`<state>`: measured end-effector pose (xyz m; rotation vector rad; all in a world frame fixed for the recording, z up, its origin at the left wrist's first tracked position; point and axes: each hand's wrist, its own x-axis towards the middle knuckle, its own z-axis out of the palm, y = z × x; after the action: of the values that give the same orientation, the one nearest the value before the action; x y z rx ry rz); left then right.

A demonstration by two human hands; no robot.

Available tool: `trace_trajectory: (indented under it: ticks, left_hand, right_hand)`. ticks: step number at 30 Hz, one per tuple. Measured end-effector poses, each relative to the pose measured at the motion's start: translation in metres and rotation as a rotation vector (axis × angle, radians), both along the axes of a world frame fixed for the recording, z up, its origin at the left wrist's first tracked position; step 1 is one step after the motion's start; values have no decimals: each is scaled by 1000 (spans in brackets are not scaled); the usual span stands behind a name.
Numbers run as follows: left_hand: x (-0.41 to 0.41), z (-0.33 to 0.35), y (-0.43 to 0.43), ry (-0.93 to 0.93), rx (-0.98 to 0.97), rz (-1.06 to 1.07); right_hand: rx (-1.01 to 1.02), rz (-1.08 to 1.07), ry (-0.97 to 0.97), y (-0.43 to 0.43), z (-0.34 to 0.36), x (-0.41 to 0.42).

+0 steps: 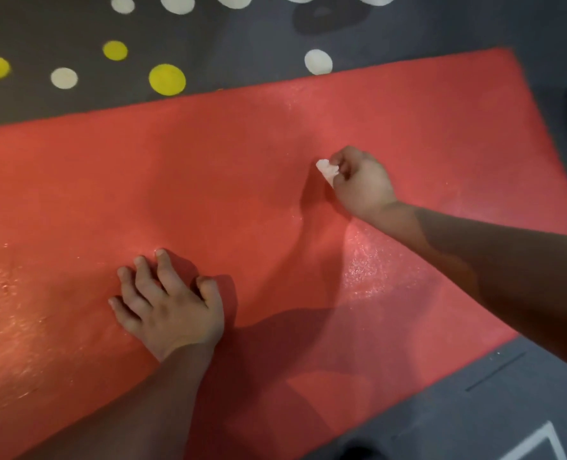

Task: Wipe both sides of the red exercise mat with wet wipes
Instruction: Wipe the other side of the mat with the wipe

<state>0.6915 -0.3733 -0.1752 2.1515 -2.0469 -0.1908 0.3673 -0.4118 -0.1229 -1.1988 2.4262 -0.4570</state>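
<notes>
**On the floor: red mat flat, wipe in right hand, left hand pressing**

Across most of the view lies the red mat (275, 144), spread flat on a dark grey floor (209, 38). Its far edge runs just below a scatter of yellow and white dots (167, 79) printed on the floor. Its right end sits at the upper right, and its near edge cuts diagonally toward the lower right.

Right hand (361, 180) is over the mat's right half, arm coming in from the right edge. Its fingers are curled tight round a small bunched white wipe (327, 169), which sticks out on the hand's left side. The wipe is down at the mat surface, though actual contact is hard to tell.

Left hand (169, 307) is nearer the camera and left of centre, palm down on the mat. Its fingers are spread and slightly bent, fingertips touching the mat, holding nothing.

Patches of the mat shine: a bright one below the right forearm, more at the far left.

A white line (541, 439) marks the grey floor at the bottom right corner.
</notes>
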Motion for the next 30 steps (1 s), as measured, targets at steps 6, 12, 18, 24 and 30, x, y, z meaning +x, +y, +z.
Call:
trace_trajectory:
  ticks: [6,12,18,24,30]
  left_hand:
    - [-5,4,-4,35,-4,13]
    - [-4,0,-2,12,-59,37]
    - [-7,1,-1,-1,-69,57]
    - [-9,0,2,-11,-62,54]
    - [-8,-1,1,3,-62,47]
  right_hand:
    - [-16,268,180,-17,-4,-25]
    - [-231,471,134,-5,-27,33]
    - [-255,929,167,-2,-28,34]
    - [-156,96,374,-91,-22,-29]
    - [-250,640,243,-81,-29,59]
